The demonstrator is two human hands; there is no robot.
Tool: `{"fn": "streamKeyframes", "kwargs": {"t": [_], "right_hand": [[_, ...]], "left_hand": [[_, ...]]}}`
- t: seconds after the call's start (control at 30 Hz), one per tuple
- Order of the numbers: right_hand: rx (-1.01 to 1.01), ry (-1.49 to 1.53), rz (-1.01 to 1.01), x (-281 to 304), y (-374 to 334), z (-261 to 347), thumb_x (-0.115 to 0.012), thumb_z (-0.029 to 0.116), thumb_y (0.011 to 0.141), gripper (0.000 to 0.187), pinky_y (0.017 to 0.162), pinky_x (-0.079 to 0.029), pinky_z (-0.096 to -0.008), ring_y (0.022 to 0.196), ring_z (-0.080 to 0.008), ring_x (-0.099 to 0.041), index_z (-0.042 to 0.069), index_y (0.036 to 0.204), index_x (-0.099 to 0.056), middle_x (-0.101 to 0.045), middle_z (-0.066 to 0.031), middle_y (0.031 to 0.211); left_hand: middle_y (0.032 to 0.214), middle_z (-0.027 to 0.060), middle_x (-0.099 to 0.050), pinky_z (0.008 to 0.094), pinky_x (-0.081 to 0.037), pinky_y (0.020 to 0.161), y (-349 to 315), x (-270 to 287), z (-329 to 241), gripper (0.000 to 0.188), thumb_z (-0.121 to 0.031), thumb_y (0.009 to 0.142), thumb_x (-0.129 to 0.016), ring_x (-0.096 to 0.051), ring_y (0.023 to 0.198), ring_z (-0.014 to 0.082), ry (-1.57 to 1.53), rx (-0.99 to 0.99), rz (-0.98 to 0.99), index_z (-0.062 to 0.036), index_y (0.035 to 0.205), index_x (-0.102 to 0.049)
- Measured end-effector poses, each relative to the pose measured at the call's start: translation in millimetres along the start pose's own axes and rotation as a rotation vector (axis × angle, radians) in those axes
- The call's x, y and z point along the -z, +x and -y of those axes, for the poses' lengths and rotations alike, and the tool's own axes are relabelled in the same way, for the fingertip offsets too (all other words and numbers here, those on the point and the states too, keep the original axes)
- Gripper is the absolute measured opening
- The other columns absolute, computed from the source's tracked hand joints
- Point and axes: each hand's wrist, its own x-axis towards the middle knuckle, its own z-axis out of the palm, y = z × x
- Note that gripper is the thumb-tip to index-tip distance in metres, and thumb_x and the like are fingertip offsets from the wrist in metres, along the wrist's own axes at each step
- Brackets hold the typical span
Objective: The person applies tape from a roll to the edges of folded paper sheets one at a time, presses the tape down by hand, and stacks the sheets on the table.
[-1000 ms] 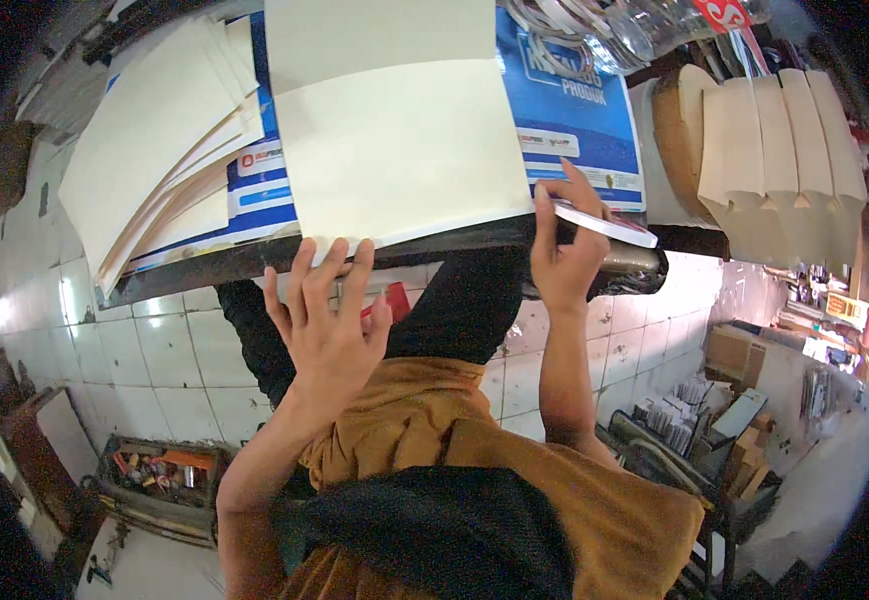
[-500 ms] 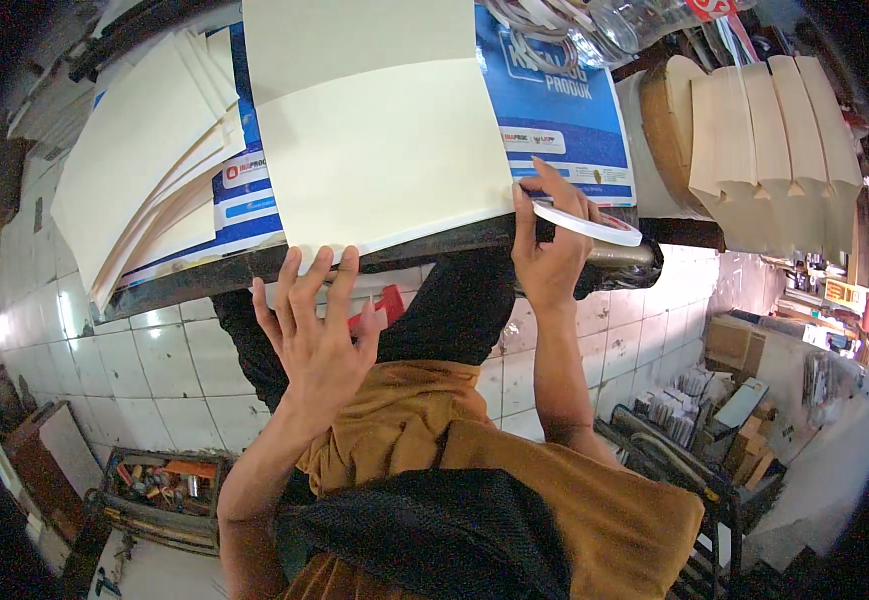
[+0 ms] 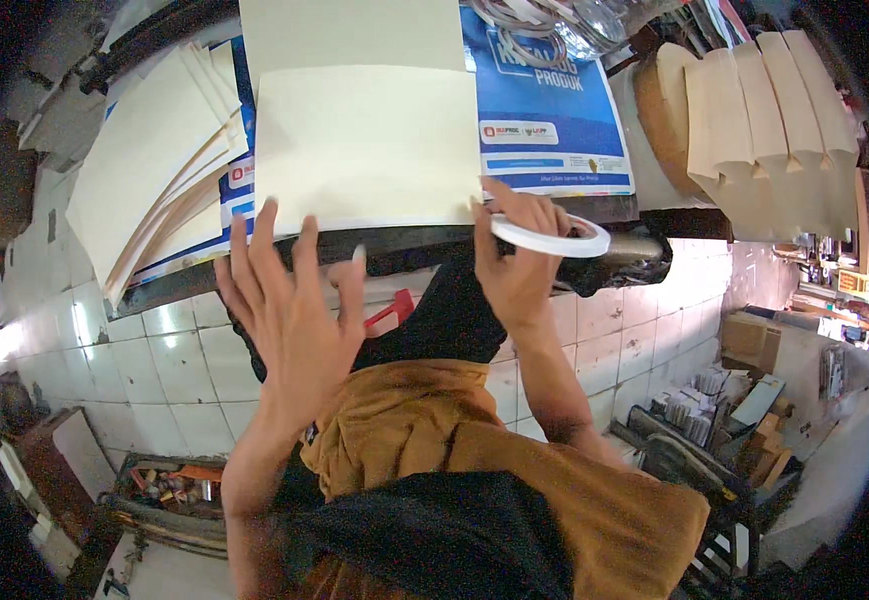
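The cream sheet (image 3: 370,150) lies on the tabletop (image 3: 395,245) in front of the person, its near edge close to the tabletop's dark front edge and a crease running across it farther back. It partly covers a blue poster (image 3: 565,130), which shows on both sides.

The left hand (image 3: 290,290) is at the near left part of the sheet, palm down, fingers and thumb spread wide. Its grip holds nothing; the fingertips are at the sheet's near edge, though blur makes it hard to say which ones touch.

The right hand (image 3: 517,255) is at the near right corner of the sheet, thumb and forefinger tips close together there. Its grip is closed on a white tape roll (image 3: 555,242), which juts out to the right of the fingers; whether the ring goes around any of them I cannot tell.

To the left, a fanned pile of cream paper (image 3: 160,165) rests partly on the poster. To the right stand cream bundles (image 3: 765,140), side by side. Some rings (image 3: 525,25) and a clear bottle (image 3: 600,25) lie at the far side. Below the tabletop, a red object (image 3: 392,312) shows between the hands, over the tiled floor (image 3: 170,365).
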Motion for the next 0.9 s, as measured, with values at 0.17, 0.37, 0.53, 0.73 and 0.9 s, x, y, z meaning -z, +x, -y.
{"fn": "streamKeyframes", "kwargs": {"t": [0.17, 0.37, 0.53, 0.73, 0.9], "right_hand": [[-0.078, 0.097, 0.037, 0.9, -5.5, 21.4, -0.073, 0.014, 0.089, 0.028, 0.087, -0.040, -0.0436, 0.088, -0.0298, -0.061, 0.010, 0.116, -0.070, -0.068, -0.0078, 0.091], [-0.223, 0.189, -0.032, 23.8, -12.9, 14.4, -0.075, 0.011, 0.089, 0.036, 0.090, -0.045, -0.0415, 0.088, -0.0265, -0.065, 0.008, 0.123, -0.066, -0.072, -0.0051, 0.094], [-0.248, 0.155, -0.018, 14.8, -15.9, 7.0, -0.074, 0.010, 0.089, 0.038, 0.091, -0.044, -0.0414, 0.087, -0.0261, -0.066, 0.008, 0.126, -0.064, -0.070, -0.0047, 0.091], [-0.200, 0.141, -0.007, 13.7, -17.9, 6.6, -0.074, 0.010, 0.089, 0.035, 0.091, -0.044, -0.0419, 0.086, -0.0257, -0.065, 0.008, 0.124, -0.066, -0.069, -0.0058, 0.091], [-0.003, 0.167, -0.104, 49.5, -41.3, 27.0, -0.071, 0.008, 0.092, 0.011, 0.092, -0.045, -0.0432, 0.093, -0.0279, -0.068, 0.005, 0.101, -0.065, -0.070, -0.0128, 0.098]], "left_hand": [[0.164, 0.0203, -0.032, 0.0542, -0.025, 0.121, 37.6, -35.4, -51.8, 0.060, -0.029, 0.099, -0.059, -0.028, 0.152, 0.0420, -0.255, -0.185, -0.048, -0.0082, 0.153, -0.044], [0.162, 0.0178, -0.036, 0.0545, -0.028, 0.121, 37.9, -54.0, -58.7, 0.059, -0.029, 0.099, -0.057, -0.030, 0.151, 0.0394, -0.199, -0.228, -0.032, -0.0055, 0.152, -0.045], [0.164, 0.0153, -0.034, 0.0532, -0.025, 0.122, 40.2, -50.4, -63.5, 0.060, -0.033, 0.100, -0.057, -0.029, 0.152, 0.0381, -0.238, -0.167, 0.002, -0.0078, 0.152, -0.044], [0.163, 0.0149, -0.035, 0.0539, -0.025, 0.122, 41.3, -48.4, -64.4, 0.060, -0.034, 0.098, -0.059, -0.028, 0.152, 0.0389, -0.279, -0.154, -0.009, -0.0077, 0.150, -0.046], [0.163, 0.0148, -0.035, 0.0542, -0.025, 0.122, 41.8, -49.3, -60.7, 0.063, -0.039, 0.097, -0.061, -0.029, 0.151, 0.0387, -0.276, -0.152, 0.011, -0.0080, 0.150, -0.047]]}}
